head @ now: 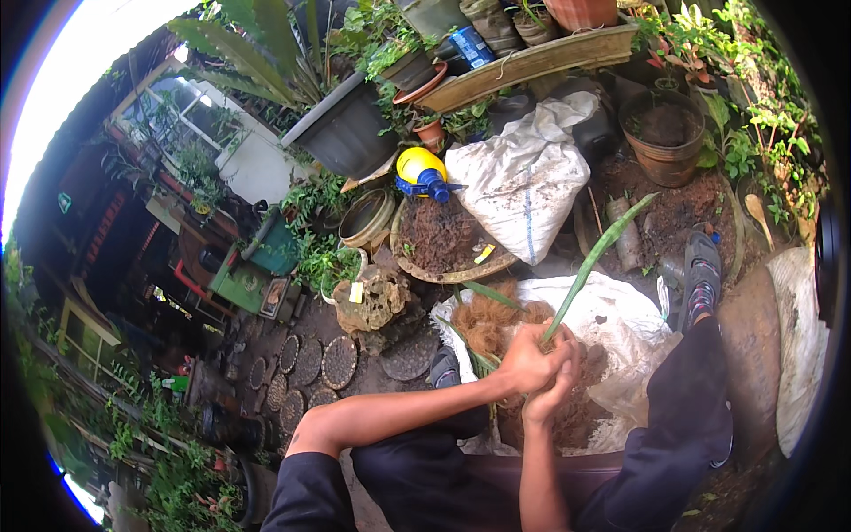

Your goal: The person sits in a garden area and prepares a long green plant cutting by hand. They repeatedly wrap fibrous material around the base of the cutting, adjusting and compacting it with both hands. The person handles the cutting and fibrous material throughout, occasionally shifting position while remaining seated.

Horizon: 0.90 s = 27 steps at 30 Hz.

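A long, stiff green leaf [592, 266], resembling a snake plant's, rises from between my two cupped hands. My left hand [528, 359] wraps around the leaf's base from the left. Pressed against it from below is my right hand [555, 392], its fingers closed around the same base. The leaf's lower end is hidden inside the hands. Beneath them lies a spread white woven sack [625, 306] bearing brown soil [582, 425] and a clump of coconut fibre [485, 322]. More green leaves [492, 294] lie beside the fibre, and crumpled clear plastic [628, 392] rests at the right.
Beyond the sack stand a wide bowl of soil [435, 236], a yellow and blue spray bottle [420, 173] and a filled white sack [525, 173]. A porous rock [372, 299] sits left; a brown pot [665, 143] stands far right. My shoe [703, 263] borders the sack.
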Motion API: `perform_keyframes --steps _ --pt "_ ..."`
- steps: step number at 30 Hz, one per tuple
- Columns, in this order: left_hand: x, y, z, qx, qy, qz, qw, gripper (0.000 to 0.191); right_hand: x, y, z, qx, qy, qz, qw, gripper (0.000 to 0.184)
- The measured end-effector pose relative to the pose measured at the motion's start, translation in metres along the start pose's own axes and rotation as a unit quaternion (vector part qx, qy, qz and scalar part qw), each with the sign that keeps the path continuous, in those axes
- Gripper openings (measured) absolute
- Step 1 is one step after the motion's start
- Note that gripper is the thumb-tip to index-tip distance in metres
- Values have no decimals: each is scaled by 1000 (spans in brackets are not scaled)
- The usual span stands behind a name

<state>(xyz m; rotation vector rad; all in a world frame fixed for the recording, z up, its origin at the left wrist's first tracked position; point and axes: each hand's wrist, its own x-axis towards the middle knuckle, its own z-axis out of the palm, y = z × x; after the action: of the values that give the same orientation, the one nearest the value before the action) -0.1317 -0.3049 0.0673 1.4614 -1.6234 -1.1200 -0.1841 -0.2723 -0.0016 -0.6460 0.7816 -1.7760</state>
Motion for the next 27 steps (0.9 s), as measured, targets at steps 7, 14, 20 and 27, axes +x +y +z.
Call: perform_keyframes --steps 7,14,20,27 --pt "3 -8 8 -43 5 -54 998 22 9 8 -7 74 73 66 992 54" --pt "4 -2 14 -93 16 -79 992 22 10 6 -10 68 100 68 990 48" --pt "6 -13 7 -169 -8 -103 980 21 4 0 -3 -9 71 30 997 47" --pt "3 -11 5 -138 -21 -8 990 25 -5 -15 10 -19 85 -30 996 50"
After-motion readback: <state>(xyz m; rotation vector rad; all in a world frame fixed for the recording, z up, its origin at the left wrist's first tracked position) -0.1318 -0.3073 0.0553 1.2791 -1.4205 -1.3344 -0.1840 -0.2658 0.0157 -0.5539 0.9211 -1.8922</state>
